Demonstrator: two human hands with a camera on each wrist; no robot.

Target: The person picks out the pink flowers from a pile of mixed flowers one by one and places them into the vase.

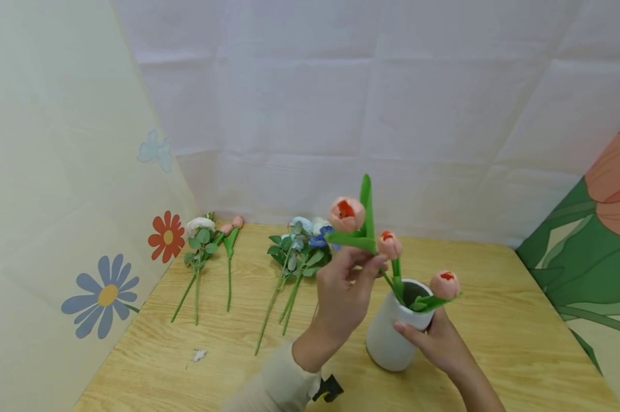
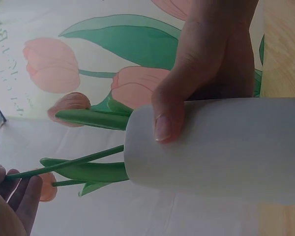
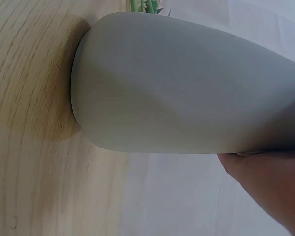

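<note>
My left hand [image 1: 343, 292] pinches the green stem of a pink tulip [image 1: 347, 214] between thumb and fingers, above and left of a white vase [image 1: 392, 337]. In the left wrist view, that tulip stem [image 2: 73, 161] runs from the left hand's fingers [image 2: 29, 204] into the vase mouth. Two more pink tulips stand in the vase: one upright at the left [image 1: 389, 245], one leaning over the right rim [image 1: 445, 285]. My right hand [image 1: 441, 343] grips the vase near its top, thumb on the near side. The right wrist view has the vase [image 3: 187, 88] with its base at the tabletop.
On the wooden table [image 1: 495, 332], a white flower [image 1: 201, 226] and pink tulips [image 1: 230, 246] lie at the back left. Blue and white flowers [image 1: 302, 240] lie behind my left hand. A white scrap [image 1: 199, 355] and a black piece [image 1: 329, 388] lie nearer. Fabric walls surround the table.
</note>
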